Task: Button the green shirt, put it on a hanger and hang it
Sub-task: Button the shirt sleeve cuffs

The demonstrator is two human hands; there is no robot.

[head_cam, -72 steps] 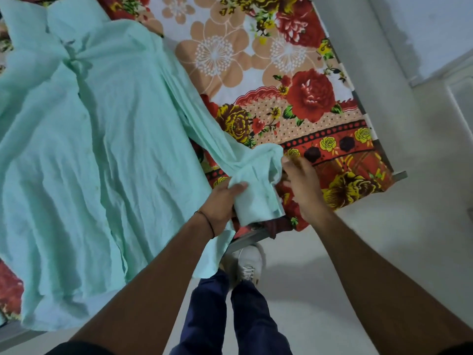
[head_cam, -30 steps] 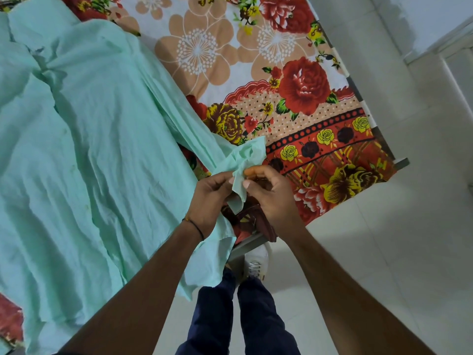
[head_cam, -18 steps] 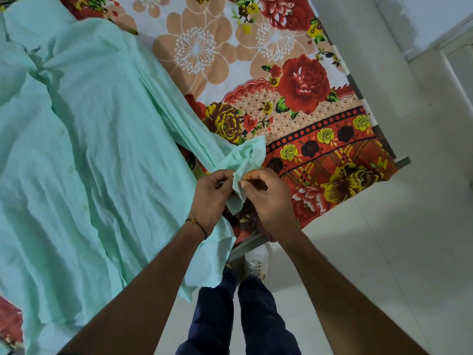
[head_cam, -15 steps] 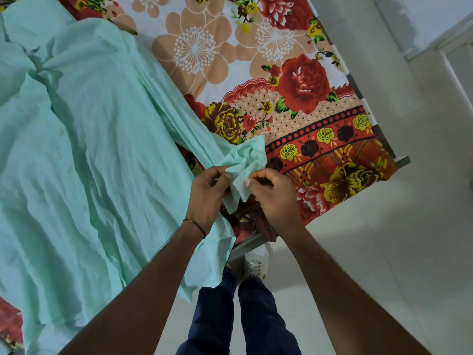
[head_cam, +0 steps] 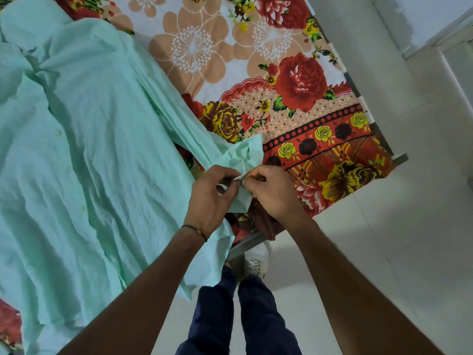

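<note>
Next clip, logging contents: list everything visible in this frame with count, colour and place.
bedsheet: one, floral red, peach and yellow, top and centre
bed frame: one, grey, edge showing under the bedsheet
green shirt: one, mint green, spread creased on the bedsheet's left, part hanging off the near edge
sleeve cuff: one, mint green, at the bedsheet's near edge
brown item: one, dark brown, at the near edge, unidentifiable
floor: one, white tiles, right and bottom
trousers: one pair, navy, bottom centre
shoe: one, white, by the bed frame
wrist thread: one, black, left wrist
left hand: one, pinching the sleeve cuff
right hand: one, pinching the sleeve cuff
</note>
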